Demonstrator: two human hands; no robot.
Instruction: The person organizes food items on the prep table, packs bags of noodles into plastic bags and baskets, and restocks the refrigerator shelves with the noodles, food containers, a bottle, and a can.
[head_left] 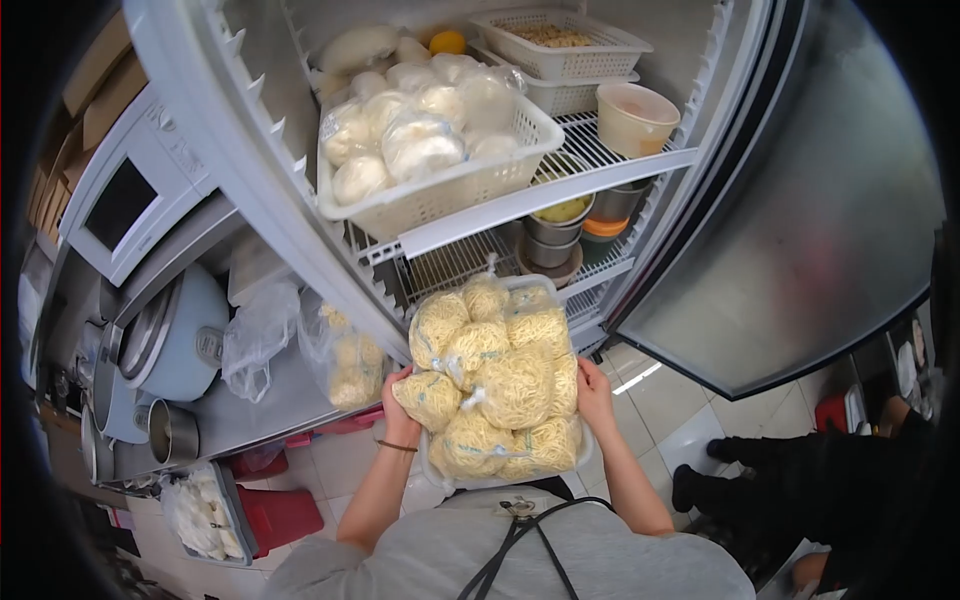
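Observation:
Between my hands is a pale plastic tray heaped with clear bags of yellow noodles. My left hand grips its left side, fingers partly hidden by the bags. On the opposite side, my right hand is closed on the tray's edge. The tray is in front of my body, before the open fridge. Its far end comes close to the lower wire shelf. Above that, a white basket on the upper shelf holds bags of round white pieces.
The fridge's glass door swings out to the right. White baskets and a tub share the upper shelf; metal containers stand below. At left, a steel counter carries a cooker. A person's dark-clothed legs are at right.

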